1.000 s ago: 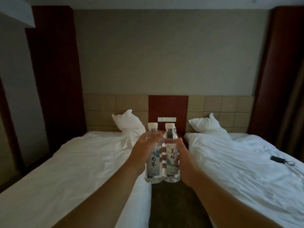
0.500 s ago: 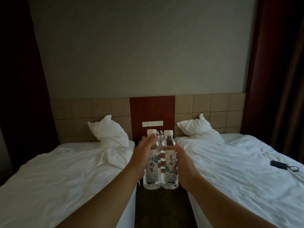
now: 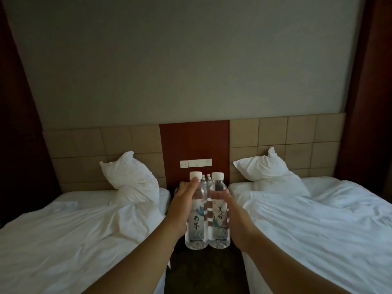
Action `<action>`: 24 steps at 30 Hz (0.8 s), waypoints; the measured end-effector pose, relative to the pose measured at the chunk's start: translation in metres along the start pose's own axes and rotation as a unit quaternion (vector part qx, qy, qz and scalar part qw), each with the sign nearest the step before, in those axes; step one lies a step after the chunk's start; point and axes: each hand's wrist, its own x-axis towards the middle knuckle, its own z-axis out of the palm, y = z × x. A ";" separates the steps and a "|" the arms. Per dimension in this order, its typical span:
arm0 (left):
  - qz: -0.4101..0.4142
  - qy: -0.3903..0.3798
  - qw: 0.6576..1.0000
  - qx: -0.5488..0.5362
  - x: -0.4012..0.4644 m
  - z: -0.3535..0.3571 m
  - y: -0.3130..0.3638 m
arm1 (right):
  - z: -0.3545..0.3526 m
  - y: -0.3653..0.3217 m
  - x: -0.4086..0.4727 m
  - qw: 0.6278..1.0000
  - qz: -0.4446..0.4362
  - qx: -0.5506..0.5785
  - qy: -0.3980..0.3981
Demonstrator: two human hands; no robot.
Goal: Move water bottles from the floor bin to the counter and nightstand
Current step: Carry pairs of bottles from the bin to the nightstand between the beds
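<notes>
Each hand grips one bottle: left hand (image 3: 180,211), right hand (image 3: 235,217). Next: setting both down upright on the nightstand (image 3: 178,188) ahead.

Between two unmade beds, the left hand (image 3: 180,209) grips one water bottle (image 3: 196,217) and the right hand (image 3: 235,217) grips another bottle (image 3: 219,215), both upright and side by side, touching. More white-capped bottles (image 3: 206,179) stand behind them beneath the wall switches (image 3: 195,163).

Two held bottles (image 3: 206,211) side by side between two beds (image 3: 318,219)
</notes>
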 end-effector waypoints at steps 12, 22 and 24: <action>0.036 -0.088 0.994 0.048 0.307 0.024 -0.021 | -0.062 0.001 0.301 0.998 -0.050 0.007 -0.030; 0.052 -0.042 0.996 0.057 0.532 0.057 -0.069 | -0.128 0.013 0.526 0.997 -0.056 -0.025 -0.049; 0.048 -0.027 0.997 0.052 0.573 0.066 -0.085 | -0.145 0.027 0.573 0.996 -0.052 -0.039 -0.067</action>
